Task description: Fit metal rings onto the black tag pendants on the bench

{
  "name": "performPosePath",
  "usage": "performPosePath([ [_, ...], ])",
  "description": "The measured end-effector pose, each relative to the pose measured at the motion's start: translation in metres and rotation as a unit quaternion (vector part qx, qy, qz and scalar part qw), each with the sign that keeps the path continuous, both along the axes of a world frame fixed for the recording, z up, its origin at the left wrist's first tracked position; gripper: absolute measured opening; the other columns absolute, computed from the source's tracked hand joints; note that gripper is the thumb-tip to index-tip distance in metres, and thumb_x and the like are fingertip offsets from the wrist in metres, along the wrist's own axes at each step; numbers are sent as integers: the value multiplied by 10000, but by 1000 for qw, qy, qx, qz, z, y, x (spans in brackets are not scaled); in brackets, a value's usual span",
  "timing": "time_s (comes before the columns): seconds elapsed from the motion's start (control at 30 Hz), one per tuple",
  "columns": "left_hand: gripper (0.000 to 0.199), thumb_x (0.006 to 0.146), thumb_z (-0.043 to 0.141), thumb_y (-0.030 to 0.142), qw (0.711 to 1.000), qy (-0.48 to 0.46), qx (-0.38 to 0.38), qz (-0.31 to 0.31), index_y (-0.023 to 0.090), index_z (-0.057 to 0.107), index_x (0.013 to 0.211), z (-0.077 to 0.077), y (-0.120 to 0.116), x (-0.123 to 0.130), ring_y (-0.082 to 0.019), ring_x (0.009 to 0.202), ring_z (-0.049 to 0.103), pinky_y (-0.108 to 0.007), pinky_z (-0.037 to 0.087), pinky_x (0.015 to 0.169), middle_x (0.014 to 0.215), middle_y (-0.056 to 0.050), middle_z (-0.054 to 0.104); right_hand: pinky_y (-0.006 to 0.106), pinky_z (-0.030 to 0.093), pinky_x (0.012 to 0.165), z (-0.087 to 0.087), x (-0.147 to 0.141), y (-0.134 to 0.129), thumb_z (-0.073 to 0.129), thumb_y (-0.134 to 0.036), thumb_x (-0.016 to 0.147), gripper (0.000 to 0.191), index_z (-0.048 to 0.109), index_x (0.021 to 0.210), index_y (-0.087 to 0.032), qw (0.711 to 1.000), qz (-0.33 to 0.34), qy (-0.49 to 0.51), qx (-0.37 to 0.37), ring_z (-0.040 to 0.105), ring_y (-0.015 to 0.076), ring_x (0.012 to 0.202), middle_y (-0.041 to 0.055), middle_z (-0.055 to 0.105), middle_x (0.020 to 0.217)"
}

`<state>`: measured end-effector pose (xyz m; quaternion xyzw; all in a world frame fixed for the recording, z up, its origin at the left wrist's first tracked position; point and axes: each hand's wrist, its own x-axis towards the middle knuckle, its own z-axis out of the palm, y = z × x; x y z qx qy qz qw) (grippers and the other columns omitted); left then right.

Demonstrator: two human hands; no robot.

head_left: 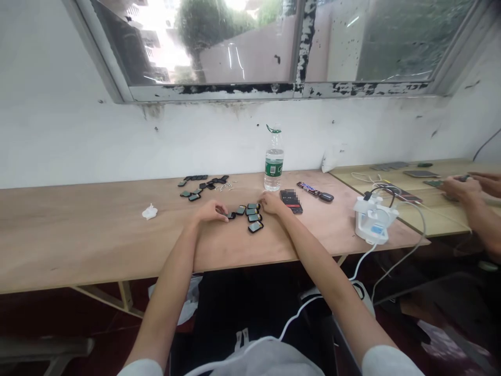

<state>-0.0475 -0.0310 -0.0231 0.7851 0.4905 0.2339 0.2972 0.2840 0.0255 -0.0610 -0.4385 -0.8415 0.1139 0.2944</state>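
My left hand (210, 211) rests on the plywood table (78, 235), its fingertips at a small black rectangular device (231, 215). My right hand (271, 202) lies just right of a loose group of similar devices (252, 215), with its fingers next to the top ones. Neither hand appears to hold anything. Several more of these small screened devices (199, 186) lie farther back, tangled with small silvery bits. A phone (291, 201) with a blurred screen lies right of my right hand.
A water bottle (274, 162), a Snickers bar (309, 188), a black fob (326, 197) and a tissue (149, 211) stand or lie on the table. Right are a white cabled charging stand (373, 219) and a co-worker's hands (462, 188) at an adjoining table.
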Motion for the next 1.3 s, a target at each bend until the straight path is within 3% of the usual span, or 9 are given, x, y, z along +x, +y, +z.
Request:
performPosePath([
  [0.17, 422, 620, 977, 540, 998, 20, 37, 43, 189, 814, 789, -3, 1, 3, -230, 691, 732, -293, 545, 611, 734, -68, 792, 365, 574, 981, 2, 13, -3, 666, -79, 881, 181, 823, 930, -153, 999, -40, -10, -11, 739, 275, 1013, 162, 821, 1078],
  [0.33, 464, 705, 936, 608, 981, -31, 175, 82, 187, 824, 864, -4, 2, 7, -221, 763, 724, -303, 577, 678, 850, -82, 814, 355, 591, 876, 6, 6, -10, 661, -176, 927, 169, 770, 1056, -170, 991, -18, 131, -30, 715, 227, 880, 92, 804, 973],
  [0.5, 425, 827, 871, 628, 950, -100, 295, 20, 207, 833, 875, -10, 3, 29, -246, 915, 767, -351, 653, 811, 985, -107, 830, 363, 607, 869, 11, -16, -23, 724, -431, 959, 230, 767, 995, -208, 955, 104, 274, -53, 744, 217, 891, 74, 804, 988],
  [0.63, 314, 885, 864, 521, 936, -82, 341, -22, 208, 844, 890, -15, 2, 47, -213, 850, 769, -334, 666, 774, 1019, -106, 831, 370, 600, 813, 12, -29, -35, 763, -565, 938, 342, 788, 972, -225, 948, 102, 300, -26, 727, 227, 852, 74, 801, 938],
  [0.8, 210, 905, 862, 417, 926, -59, 369, -49, 207, 846, 918, -16, 0, 56, -197, 840, 775, -326, 668, 795, 1045, -100, 828, 374, 599, 770, 11, -36, -40, 776, -606, 923, 377, 802, 938, -230, 950, 84, 300, -4, 704, 227, 824, 83, 802, 926],
  [0.97, 209, 904, 852, 405, 928, -58, 362, -61, 197, 835, 911, -18, 0, 58, -195, 853, 777, -299, 662, 755, 1049, -102, 828, 424, 649, 903, 12, -35, -38, 748, -647, 923, 453, 790, 1108, -236, 919, 105, 380, -27, 775, 257, 966, 98, 808, 1054],
  [1.17, 216, 893, 859, 408, 935, -61, 347, -41, 194, 843, 921, -17, -2, 58, -188, 842, 765, -292, 655, 756, 1053, -102, 831, 454, 664, 974, 13, -30, -33, 840, -653, 816, 451, 757, 953, -232, 900, 94, 421, -56, 790, 293, 1014, 99, 807, 1037],
  [1.3, 227, 890, 862, 418, 937, -63, 343, -35, 194, 843, 913, -17, -2, 59, -185, 819, 758, -293, 650, 732, 1041, -98, 828, 461, 663, 1012, 10, -29, -26, 828, -647, 816, 466, 779, 1022, -232, 894, 86, 435, -60, 763, 288, 1106, 107, 811, 1161],
])
